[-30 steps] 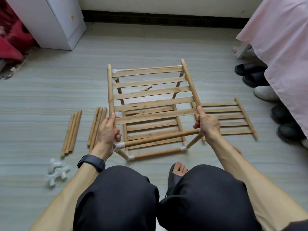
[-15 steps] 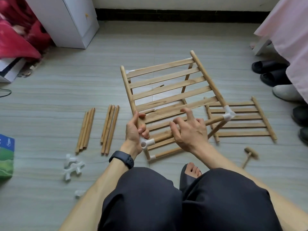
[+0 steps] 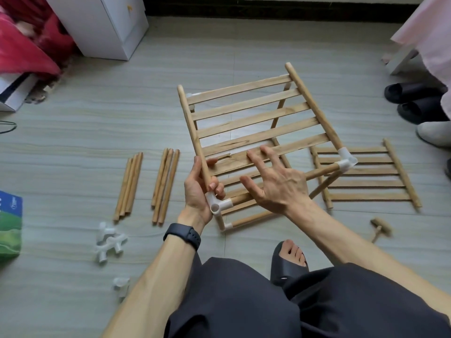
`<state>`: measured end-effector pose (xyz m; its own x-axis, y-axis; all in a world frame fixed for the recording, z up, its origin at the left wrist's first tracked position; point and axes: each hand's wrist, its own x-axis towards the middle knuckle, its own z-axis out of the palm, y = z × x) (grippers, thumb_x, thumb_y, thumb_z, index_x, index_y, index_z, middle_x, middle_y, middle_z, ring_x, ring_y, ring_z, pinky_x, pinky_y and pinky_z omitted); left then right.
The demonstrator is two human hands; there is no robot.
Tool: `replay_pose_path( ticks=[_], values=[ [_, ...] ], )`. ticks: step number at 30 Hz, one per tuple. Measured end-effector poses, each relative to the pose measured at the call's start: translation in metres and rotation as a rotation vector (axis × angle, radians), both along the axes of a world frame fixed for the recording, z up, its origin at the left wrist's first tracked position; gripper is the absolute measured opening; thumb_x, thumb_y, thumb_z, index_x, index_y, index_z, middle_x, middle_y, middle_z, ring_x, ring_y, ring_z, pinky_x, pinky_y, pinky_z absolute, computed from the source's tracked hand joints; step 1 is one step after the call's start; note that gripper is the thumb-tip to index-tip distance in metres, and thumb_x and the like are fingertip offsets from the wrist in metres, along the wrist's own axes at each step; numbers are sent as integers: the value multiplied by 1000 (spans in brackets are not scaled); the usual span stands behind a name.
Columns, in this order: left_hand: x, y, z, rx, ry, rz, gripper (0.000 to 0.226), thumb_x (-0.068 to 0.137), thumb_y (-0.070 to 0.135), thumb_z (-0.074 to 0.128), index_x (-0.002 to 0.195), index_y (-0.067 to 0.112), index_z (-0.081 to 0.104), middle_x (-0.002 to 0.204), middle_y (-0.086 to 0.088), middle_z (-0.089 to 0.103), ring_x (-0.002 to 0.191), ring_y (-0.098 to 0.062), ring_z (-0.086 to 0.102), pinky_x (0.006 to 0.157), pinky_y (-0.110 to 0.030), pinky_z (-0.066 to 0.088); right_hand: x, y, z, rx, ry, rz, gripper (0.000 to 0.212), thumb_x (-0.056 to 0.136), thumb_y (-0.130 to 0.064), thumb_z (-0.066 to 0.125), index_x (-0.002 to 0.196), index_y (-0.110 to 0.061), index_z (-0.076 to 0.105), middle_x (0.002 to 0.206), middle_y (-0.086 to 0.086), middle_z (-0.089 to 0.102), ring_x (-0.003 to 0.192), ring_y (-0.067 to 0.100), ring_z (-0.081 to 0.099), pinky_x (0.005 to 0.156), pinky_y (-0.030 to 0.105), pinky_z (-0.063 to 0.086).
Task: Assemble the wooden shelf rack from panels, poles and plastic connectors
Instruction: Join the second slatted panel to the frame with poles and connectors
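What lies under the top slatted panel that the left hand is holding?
Through the top panel's slats a lower slatted panel shows, joined by upright poles and white connectors. The open right hand covers the near middle, so what lies there cannot be seen.

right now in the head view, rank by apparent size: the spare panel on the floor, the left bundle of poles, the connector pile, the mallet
1. spare panel
2. left bundle of poles
3. connector pile
4. mallet, blurred but plainly smallest

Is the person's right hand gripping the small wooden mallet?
No, the small wooden mallet lies alone on the floor; the right hand spreads open over the slatted wooden panel.
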<state>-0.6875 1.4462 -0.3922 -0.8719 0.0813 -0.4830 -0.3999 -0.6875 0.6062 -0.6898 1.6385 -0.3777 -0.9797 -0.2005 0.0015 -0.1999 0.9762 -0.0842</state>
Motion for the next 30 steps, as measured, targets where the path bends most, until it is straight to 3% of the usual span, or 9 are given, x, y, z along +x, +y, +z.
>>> replay_pose_path(
  ticks=[5, 9, 14, 17, 22, 25, 28, 30],
  values=[
    [-2, 8, -1, -36, -76, 50, 51, 96, 62, 48, 73, 20, 64, 42, 6, 29, 37, -10, 28, 43, -23, 22, 3, 0, 2, 9, -51, -6, 91, 84, -85, -6, 160, -41, 15, 168, 2, 17, 96, 31, 70, 57, 29, 45],
    [-6, 8, 0, -106, -122, 74, 48, 93, 66, 52, 82, 20, 63, 47, 5, 34, 40, -10, 26, 42, -24, 20, 0, -2, 6, 0, -67, -8, 88, 85, -82, -3, 160, -40, 16, 168, 4, 17, 98, 32, 69, 59, 29, 44],
    [-4, 8, -2, -316, -118, 98, 62, 83, 77, 58, 100, 19, 68, 54, 2, 39, 45, -12, 35, 45, -26, 33, -1, -3, 5, 0, -73, -14, 85, 87, -80, 0, 161, -39, 15, 168, 6, 16, 94, 31, 69, 56, 27, 39],
    [-4, 8, -2, -337, -82, 115, 56, 85, 75, 57, 92, 20, 68, 63, 1, 47, 44, -10, 36, 46, -24, 34, -1, -2, 4, 5, -73, -16, 82, 89, -79, 3, 160, -40, 15, 168, 5, 17, 93, 31, 69, 54, 25, 33],
    [-5, 8, 0, -187, -104, 90, 46, 93, 67, 53, 87, 22, 62, 64, 0, 28, 42, -8, 28, 44, -20, 26, -2, -3, 4, 13, -85, -34, 80, 89, -79, 4, 160, -42, 16, 169, 3, 16, 99, 34, 69, 59, 29, 35],
    [-3, 9, 1, -236, -134, 109, 50, 86, 71, 60, 96, 22, 68, 66, 3, 37, 51, -8, 31, 54, -22, 28, -2, -2, 3, 5, -87, -35, 79, 90, -78, 5, 160, -42, 14, 169, 3, 16, 101, 35, 68, 61, 30, 36],
    [-2, 9, 1, -283, -128, 121, 49, 83, 73, 63, 86, 26, 74, 70, 6, 51, 51, -6, 36, 57, -20, 34, -3, -2, 3, -9, -88, -34, 80, 90, -78, 5, 160, -42, 14, 169, 4, 16, 101, 36, 68, 62, 31, 37],
    [-2, 9, 1, -323, -135, 125, 50, 81, 76, 62, 84, 27, 74, 65, 8, 47, 52, -6, 38, 60, -22, 38, -3, -2, 3, -11, -79, -40, 79, 89, -78, 5, 160, -42, 15, 169, 4, 17, 101, 36, 67, 63, 31, 37]
  ],
)
